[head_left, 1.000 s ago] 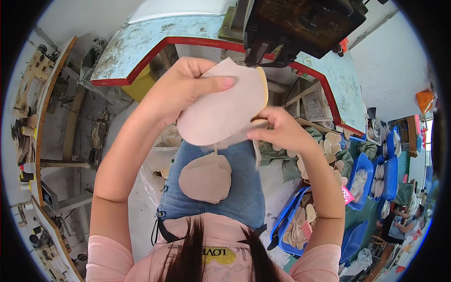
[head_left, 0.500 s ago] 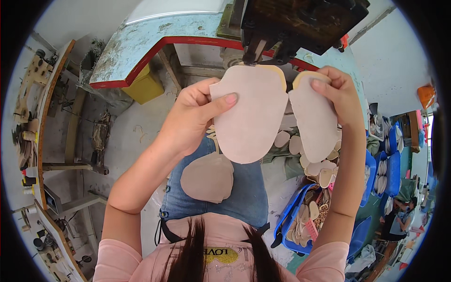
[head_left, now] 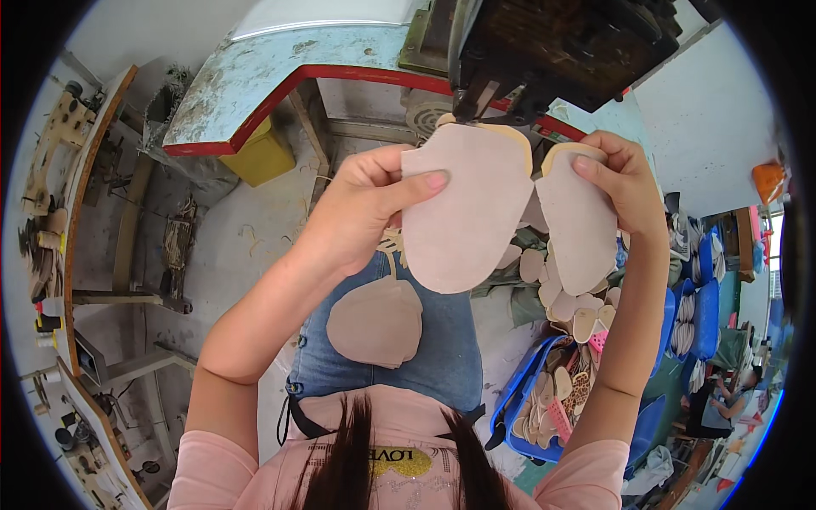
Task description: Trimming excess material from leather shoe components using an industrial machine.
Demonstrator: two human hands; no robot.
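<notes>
My left hand pinches the left edge of a large pale pinkish-beige rounded piece, thumb on top. The piece's upper edge lies under the dark sewing machine head, and a yellowish border shows along its top right. In my right hand is a narrower piece of the same pale material, gripped near its yellow-edged top. The two pieces meet or nearly meet at their facing edges; whether they are joined cannot be told. A stack of similar rounded pieces lies on my lap.
A worn light-blue table with a red edge stands ahead. Beneath it is a yellow bin. On the right, a blue basket holds many cut pieces. Shelving lines the left side; another person sits far right.
Both hands and the pieces they hold have shifted slightly to the right. The machine head also appears a little farther right in the picture. The stack on my lap stays put.
</notes>
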